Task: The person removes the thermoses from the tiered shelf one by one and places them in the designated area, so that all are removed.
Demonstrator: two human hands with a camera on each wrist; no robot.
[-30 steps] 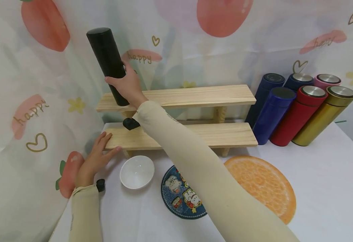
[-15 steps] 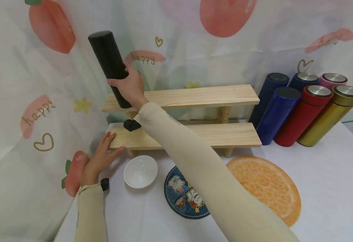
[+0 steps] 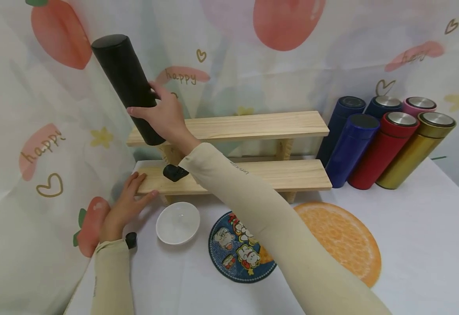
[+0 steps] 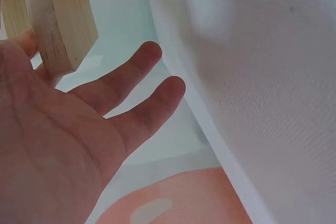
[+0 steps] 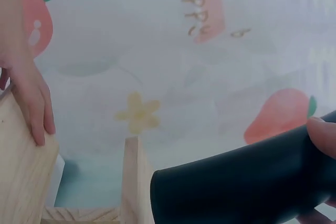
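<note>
A black thermos bottle point(image 3: 124, 81) leans to the left over the left end of the upper wooden shelf point(image 3: 253, 125). My right hand point(image 3: 164, 114) grips its lower half, thumb in front and fingers round the back. In the right wrist view the bottle's base point(image 5: 184, 195) appears apart from the shelf end point(image 5: 131, 182). My left hand point(image 3: 128, 203) rests on the left end of the lower wooden shelf point(image 3: 288, 175), fingers spread. The left wrist view has two straight fingers point(image 4: 149, 111) reaching free past the board's end point(image 4: 63, 30).
Blue point(image 3: 353, 148), red point(image 3: 383, 151) and gold point(image 3: 416, 151) thermos bottles stand right of the rack, with several others behind. A white bowl point(image 3: 178, 223), a round denim-patterned mat point(image 3: 229, 249) and an orange-slice mat point(image 3: 339, 236) lie in front. A patterned curtain point(image 3: 213, 26) hangs behind.
The black thermos bottle has tipped further left, and its base has come slightly lower and nearer in the head view, with my right hand. My left hand has kept its place on the lower shelf.
</note>
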